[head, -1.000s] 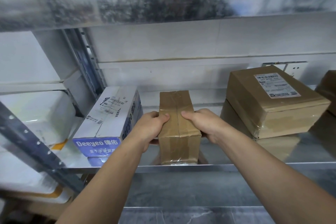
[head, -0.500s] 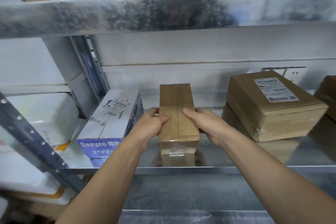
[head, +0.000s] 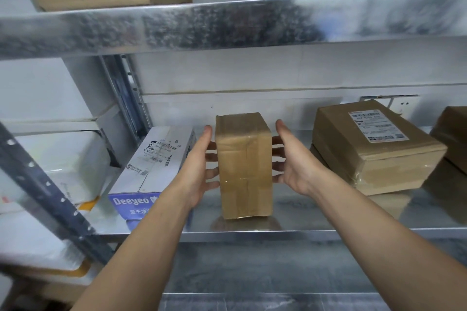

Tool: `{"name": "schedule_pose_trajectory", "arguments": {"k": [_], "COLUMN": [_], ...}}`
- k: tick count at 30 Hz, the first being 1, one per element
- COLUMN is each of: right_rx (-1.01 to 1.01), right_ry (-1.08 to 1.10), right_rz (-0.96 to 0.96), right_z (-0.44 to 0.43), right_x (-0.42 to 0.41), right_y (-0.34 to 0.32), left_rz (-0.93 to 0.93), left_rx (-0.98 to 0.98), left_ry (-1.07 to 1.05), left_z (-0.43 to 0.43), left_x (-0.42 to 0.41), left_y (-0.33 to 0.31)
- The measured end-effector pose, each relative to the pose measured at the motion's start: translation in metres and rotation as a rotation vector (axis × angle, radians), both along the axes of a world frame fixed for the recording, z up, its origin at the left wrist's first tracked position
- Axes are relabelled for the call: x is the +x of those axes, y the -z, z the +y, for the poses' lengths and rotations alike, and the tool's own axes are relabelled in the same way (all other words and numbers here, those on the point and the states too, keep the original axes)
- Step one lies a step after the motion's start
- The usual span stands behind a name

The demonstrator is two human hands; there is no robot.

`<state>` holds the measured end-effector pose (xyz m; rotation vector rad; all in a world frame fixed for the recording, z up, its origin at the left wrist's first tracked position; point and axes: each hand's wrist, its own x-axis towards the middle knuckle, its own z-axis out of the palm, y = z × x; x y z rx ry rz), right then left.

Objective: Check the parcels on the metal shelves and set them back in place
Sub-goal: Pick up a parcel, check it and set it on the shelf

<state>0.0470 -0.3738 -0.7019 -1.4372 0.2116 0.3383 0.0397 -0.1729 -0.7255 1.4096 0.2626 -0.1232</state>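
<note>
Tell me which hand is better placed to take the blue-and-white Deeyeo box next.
Left, probably. The left hand lies open right beside the Deeyeo box; the right hand is beyond the upright brown parcel.

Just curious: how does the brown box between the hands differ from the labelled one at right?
The middle box stands on end, alone; the labelled box lies flat on another parcel. The middle box shows no label; the labelled box has a white one. Both are taped brown cardboard.
</note>
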Motion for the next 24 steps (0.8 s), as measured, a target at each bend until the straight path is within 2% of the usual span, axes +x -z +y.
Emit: {"name": "schedule_pose_trajectory", "arguments": {"k": [7,13,24], "right_rx": [-0.100,-0.193,-0.221], "right_ry": [-0.086,-0.101,-0.047], "right_rz": [-0.012,-0.030,-0.064], "right_z": [0.004,0.006,0.011], "right_x": [-0.003,-0.003,0.002], "right_y": [-0.003,-0.008,-0.007], "left_rz": [0.042,0.067,0.065], "left_rx": [0.062,0.053,0.114], "left_ry": [0.097,0.069,0.074], "left_z": [-0.009,-0.014,-0.012], "left_x": [-0.006,-0.006,0.006], "left_y": [-0.009,-0.010,-0.003]}}
